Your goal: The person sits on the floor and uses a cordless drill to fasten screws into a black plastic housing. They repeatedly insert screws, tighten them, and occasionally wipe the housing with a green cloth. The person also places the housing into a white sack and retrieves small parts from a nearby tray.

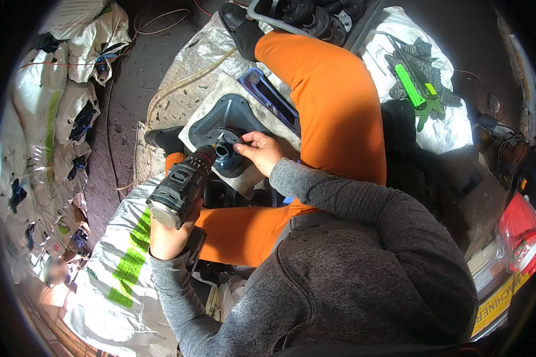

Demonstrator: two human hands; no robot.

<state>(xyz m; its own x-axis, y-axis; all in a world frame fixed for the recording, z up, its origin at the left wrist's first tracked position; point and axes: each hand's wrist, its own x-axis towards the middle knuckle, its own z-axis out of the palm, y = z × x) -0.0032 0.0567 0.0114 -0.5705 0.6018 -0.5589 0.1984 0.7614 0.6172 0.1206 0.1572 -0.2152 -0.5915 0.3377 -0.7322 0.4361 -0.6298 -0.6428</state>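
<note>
biggest first: seated person in grey top (363,268) and orange trousers (333,101), legs bent around the work. white sacks (39,119) stacked along left edge; another white sack with green band (110,291) lower left, by left forearm. top: grey crate (365,27) full of dark round parts (315,18). right: white sack with gloves on it (441,128). work's between the legs: dark grey tapered moulded part (227,108) lying on a pale pad (289,140), blue frame (272,109) just beside it, upper right. cordless drill (178,187), black and grey, points up-right, chuck (205,156) right by the moulded part's round flanged piece (225,150), which sits at its lower end, hole in the middle. left grip (170,238) clamped round drill handle. right grip (261,153) at flanged piece's right rim, thumb and index close together; can't tell if something small is pinched. smallest: green-handled cutter (409,86) on dark gloves (432,68), well apart from both hands.
</note>
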